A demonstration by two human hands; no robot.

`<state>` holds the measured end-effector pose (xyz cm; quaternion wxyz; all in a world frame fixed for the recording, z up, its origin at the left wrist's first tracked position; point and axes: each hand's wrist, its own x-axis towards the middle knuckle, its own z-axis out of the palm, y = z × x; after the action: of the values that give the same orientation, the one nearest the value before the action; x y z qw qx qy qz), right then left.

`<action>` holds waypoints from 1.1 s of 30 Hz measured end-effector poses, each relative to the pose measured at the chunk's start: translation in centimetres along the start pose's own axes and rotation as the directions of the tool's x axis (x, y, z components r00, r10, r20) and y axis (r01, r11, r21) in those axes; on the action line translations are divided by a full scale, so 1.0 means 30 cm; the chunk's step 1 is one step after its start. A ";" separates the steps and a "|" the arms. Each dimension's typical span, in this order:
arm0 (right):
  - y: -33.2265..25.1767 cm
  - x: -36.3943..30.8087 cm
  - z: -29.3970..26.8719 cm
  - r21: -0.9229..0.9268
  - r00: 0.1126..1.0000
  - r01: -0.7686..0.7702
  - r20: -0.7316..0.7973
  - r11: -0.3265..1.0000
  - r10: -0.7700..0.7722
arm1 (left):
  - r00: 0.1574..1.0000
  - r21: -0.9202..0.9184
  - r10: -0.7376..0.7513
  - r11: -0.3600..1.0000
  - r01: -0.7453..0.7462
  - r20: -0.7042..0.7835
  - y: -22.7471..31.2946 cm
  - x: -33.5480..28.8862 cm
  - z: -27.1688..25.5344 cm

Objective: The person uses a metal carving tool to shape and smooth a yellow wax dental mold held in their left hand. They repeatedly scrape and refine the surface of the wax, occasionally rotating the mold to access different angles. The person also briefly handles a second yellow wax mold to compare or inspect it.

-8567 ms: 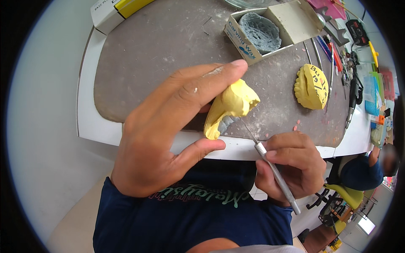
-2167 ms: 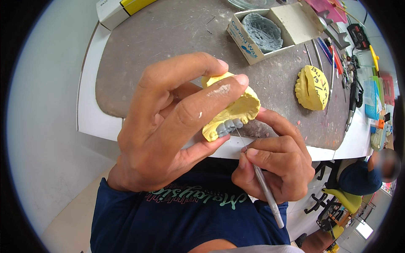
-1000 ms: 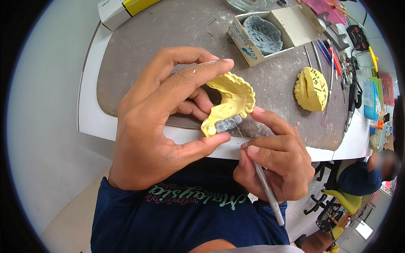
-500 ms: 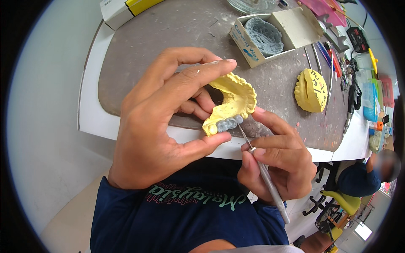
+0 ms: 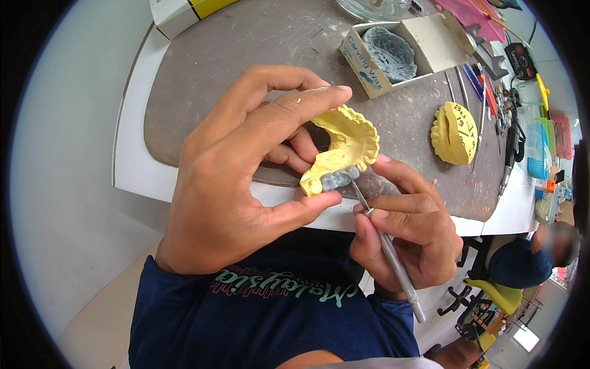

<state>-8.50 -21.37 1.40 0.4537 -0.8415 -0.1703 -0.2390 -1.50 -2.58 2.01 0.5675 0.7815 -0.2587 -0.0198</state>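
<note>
My left hand [image 5: 230, 157] is closed round a yellow plaster dental model [image 5: 349, 142], thumb on its near side and fingers on the far side. Along the near side of its arch sits a row of grey wax teeth [image 5: 337, 179]. Between thumb and fingers, my right hand [image 5: 412, 230] grips a slim metal wax carver [image 5: 396, 264]. The carver's thin tip meets the grey wax at its right end. My right index fingertip rests at the edge of the model.
A second yellow dental model [image 5: 453, 133] lies to the right on the brown mat [image 5: 203, 104]. Behind are an opened carton [image 5: 375, 64] holding grey wax and a glass dish [image 5: 375, 7]. Hand tools [image 5: 485, 92] lie at the right. A person [image 5: 522, 261] sits farther off.
Both hands, with the model and the carver, appear slightly farther right in view. The mat's surroundings have shifted a little too. Both grips stay the same, and the tip remains at the wax.
</note>
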 end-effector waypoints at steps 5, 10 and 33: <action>0.001 0.001 0.000 0.006 1.000 -0.010 0.002 1.000 0.010 | 1.000 -0.003 0.002 1.000 -0.002 0.005 -0.003 0.001 -0.001; 0.006 -0.005 0.000 0.069 1.000 0.002 -0.020 0.998 0.000 | 1.000 -0.005 0.012 1.000 -0.012 0.004 -0.005 0.002 -0.002; 0.017 0.003 0.000 -0.096 0.991 0.131 0.024 0.987 -0.130 | 1.000 0.028 0.010 1.000 -0.009 -0.020 -0.004 0.001 0.004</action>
<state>-8.16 -21.63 1.09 0.3937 -0.8518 -0.2172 -0.2686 -1.46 -2.67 1.86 0.5594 0.7881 -0.2569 -0.0054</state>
